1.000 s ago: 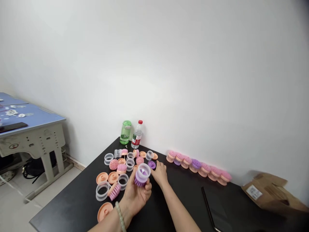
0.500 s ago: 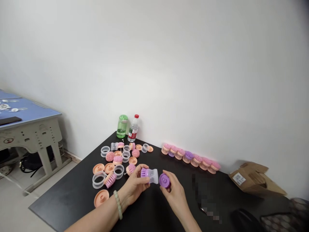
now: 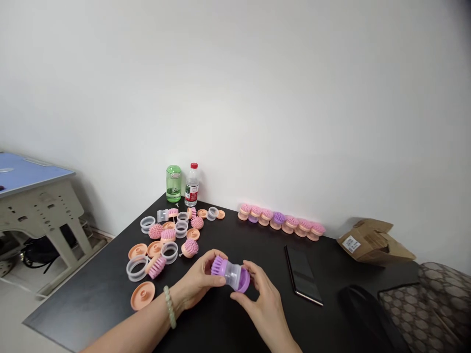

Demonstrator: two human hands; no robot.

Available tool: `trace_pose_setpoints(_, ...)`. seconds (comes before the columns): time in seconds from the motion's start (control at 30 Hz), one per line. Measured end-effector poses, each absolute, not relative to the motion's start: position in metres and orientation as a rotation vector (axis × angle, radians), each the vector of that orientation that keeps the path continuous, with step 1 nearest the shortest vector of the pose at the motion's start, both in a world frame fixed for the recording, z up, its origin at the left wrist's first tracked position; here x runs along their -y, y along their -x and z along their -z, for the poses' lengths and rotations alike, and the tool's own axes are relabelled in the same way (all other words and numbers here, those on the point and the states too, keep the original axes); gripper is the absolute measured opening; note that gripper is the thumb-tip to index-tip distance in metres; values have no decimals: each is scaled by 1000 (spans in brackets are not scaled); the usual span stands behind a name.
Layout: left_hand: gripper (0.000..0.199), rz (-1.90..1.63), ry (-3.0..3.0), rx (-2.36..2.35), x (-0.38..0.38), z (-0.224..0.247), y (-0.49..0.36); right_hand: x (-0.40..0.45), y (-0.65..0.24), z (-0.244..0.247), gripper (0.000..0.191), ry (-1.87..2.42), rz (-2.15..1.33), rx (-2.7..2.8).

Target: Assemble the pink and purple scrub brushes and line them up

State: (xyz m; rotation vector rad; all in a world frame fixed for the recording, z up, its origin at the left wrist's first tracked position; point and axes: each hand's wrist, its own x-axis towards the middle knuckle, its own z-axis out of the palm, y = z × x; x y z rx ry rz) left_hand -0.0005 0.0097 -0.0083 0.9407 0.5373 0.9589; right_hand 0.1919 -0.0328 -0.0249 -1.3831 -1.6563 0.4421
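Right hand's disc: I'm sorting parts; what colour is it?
The disc is purple, clearest in head view.

My left fingers (image 3: 214,281) grip purple brush head (image 3: 219,266), my right fingers (image 3: 260,279) hold purple base (image 3: 245,279) at clear collar's (image 3: 232,275) end. Seven brushes (image 3: 277,218) lined up along back of counter (image 3: 91,306).

Left of the phone (image 3: 303,274), the left hand (image 3: 200,277) hides part of the purple brush head (image 3: 219,265); whether the purple base (image 3: 243,280) in the right hand (image 3: 263,296) sits fully on the clear collar (image 3: 232,274) cannot be told. Right of the phone, a patterned bag (image 3: 405,314) is cut off by the picture's edge, and print on the box label (image 3: 351,243) is too small to read. Far left of the phone, a blue desk (image 3: 33,171) is cropped.
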Motion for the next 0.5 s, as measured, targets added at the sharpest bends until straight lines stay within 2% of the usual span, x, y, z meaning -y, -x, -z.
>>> trace_pose_setpoints(0.23,51,-944,-916,-494,-8,7,0,36,-192,25,53,1362,-407,1700)
trace_pose_setpoints(0.37,52,-931,-895,-434,-4,2,0,40,-196,20,46,1217,-255,1774)
trace_pose_setpoints(0.5,54,-925,-885,-398,2,-5,0,45,-195,12,51,1121,-93,1786)
